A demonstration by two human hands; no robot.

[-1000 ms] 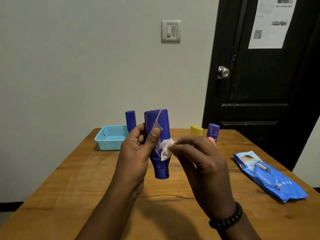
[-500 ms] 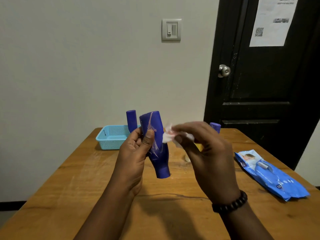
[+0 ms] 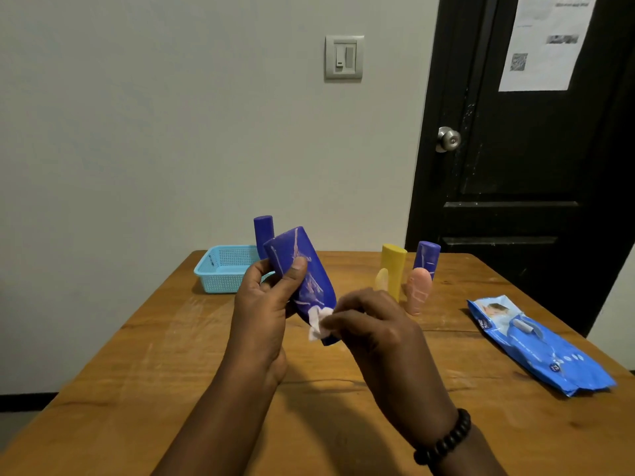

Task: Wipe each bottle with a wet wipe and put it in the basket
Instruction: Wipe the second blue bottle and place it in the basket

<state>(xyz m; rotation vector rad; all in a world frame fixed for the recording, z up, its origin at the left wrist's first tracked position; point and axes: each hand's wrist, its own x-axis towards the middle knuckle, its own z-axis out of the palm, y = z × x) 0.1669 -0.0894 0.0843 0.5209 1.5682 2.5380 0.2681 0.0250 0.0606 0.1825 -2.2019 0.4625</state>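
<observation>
My left hand (image 3: 263, 312) grips a blue bottle (image 3: 302, 273) marked with pale streaks, cap end down and tilted, above the table. My right hand (image 3: 372, 329) pinches a white wet wipe (image 3: 318, 324) against the bottle's lower part near the cap. A light blue basket (image 3: 223, 273) sits at the table's back left, with another blue bottle (image 3: 264, 231) upright at its right end. At the back right stand a yellow bottle (image 3: 394, 267), a small pale yellow bottle (image 3: 381, 280), a pink bottle (image 3: 418, 290) and a blue bottle (image 3: 427, 257).
A blue wet wipe pack (image 3: 536, 345) lies on the right side of the wooden table (image 3: 137, 389). Behind the table are a wall with a light switch (image 3: 343, 57) and a black door (image 3: 532, 149) with a knob.
My right hand has brought the wipe down from the bottle's upper part to its lower end near the cap. The bottle has tilted a little more.
</observation>
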